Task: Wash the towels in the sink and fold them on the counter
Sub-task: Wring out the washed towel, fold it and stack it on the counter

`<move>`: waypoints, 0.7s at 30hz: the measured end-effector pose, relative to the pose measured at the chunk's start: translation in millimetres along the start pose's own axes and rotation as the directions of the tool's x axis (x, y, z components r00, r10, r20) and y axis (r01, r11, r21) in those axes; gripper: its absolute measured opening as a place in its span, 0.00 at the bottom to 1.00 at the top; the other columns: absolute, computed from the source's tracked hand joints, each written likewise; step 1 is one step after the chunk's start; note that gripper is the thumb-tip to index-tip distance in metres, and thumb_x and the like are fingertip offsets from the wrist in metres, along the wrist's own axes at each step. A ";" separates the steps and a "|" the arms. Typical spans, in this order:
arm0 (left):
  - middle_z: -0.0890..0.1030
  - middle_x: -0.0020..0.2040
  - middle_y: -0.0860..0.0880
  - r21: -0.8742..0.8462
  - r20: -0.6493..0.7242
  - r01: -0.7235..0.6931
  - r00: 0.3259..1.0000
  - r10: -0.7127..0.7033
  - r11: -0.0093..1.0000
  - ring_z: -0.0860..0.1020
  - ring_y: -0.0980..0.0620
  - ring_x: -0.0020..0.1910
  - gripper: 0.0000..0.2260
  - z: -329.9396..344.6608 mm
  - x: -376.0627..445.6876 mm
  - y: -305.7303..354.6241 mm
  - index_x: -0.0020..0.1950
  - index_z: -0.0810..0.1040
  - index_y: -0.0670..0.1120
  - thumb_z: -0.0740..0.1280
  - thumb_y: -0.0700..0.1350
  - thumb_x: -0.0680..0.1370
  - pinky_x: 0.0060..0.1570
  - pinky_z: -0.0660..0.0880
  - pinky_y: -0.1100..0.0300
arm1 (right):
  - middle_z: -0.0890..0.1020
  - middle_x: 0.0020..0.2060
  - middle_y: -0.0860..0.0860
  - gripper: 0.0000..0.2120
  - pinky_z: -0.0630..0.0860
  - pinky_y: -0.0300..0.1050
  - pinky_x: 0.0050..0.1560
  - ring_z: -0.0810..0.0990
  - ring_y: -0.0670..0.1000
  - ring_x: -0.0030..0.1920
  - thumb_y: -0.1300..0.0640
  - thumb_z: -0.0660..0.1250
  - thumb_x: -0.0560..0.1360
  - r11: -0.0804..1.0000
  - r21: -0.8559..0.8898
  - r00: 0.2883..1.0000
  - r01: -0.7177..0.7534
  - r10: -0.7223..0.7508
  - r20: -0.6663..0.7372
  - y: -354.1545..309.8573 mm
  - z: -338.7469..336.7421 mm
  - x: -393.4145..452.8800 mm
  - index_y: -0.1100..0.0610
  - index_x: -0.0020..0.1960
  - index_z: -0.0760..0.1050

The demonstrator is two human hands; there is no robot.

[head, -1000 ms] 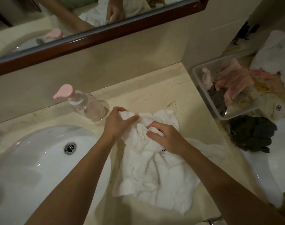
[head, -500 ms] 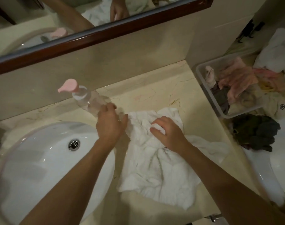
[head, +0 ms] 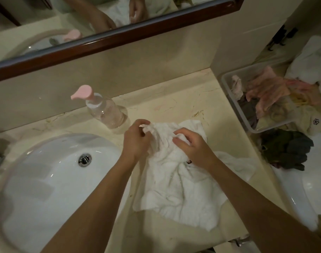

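Crumpled white terry towel (head: 176, 181) lies on the cream marble counter (head: 174, 106) beside the white oval sink (head: 46, 179). Left hand (head: 136, 141) and right hand (head: 194, 148) each pinch its far edge, probably to spread it for folding.

I see a white towel (head: 176, 179) of rumpled, nubby cloth on a polished, veined stone counter (head: 174, 106). Left of the towel, the sink (head: 46, 179) is glossy white ceramic with a shiny metal drain (head: 85, 159); behind it stands a clear plastic bottle (head: 105, 111).
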State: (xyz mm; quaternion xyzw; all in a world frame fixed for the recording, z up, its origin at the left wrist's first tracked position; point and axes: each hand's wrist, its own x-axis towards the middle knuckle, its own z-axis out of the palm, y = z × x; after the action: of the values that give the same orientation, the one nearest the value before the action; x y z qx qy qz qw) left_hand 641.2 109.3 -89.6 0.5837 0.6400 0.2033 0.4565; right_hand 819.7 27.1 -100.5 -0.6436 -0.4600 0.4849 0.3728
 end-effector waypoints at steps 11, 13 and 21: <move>0.84 0.46 0.43 -0.492 0.170 0.060 0.985 0.028 0.869 0.82 0.47 0.46 0.06 -34.3 -31.7 16.9 0.54 0.83 0.42 0.67 0.39 0.80 0.51 0.79 0.52 | 0.84 0.44 0.53 0.05 0.78 0.47 0.52 0.82 0.48 0.47 0.57 0.69 0.79 0.958 0.285 0.991 -0.010 -0.028 0.128 -54.5 27.1 6.7 0.59 0.50 0.81; 0.85 0.49 0.42 -0.477 0.197 0.052 0.979 0.049 0.878 0.83 0.46 0.48 0.08 -34.7 -37.0 20.3 0.53 0.84 0.43 0.65 0.40 0.81 0.53 0.79 0.51 | 0.84 0.44 0.57 0.05 0.78 0.46 0.49 0.82 0.49 0.45 0.58 0.69 0.79 0.960 0.279 0.996 -0.007 -0.019 0.088 -55.3 30.8 3.9 0.59 0.49 0.81; 0.85 0.45 0.51 -0.447 0.121 -0.027 0.989 0.091 0.894 0.83 0.56 0.45 0.10 -35.2 -58.0 23.9 0.53 0.84 0.45 0.66 0.48 0.81 0.46 0.76 0.65 | 0.78 0.33 0.46 0.13 0.71 0.35 0.36 0.75 0.42 0.34 0.50 0.70 0.78 0.995 0.089 0.991 -0.044 0.054 -0.119 -63.0 51.2 -1.8 0.59 0.42 0.78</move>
State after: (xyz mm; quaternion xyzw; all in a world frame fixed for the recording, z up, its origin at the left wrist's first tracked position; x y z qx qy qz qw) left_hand 620.0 70.4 -32.8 0.4960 0.5254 0.3167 0.6145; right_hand 755.4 46.0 -54.6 -0.6662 -0.3992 0.4736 0.4154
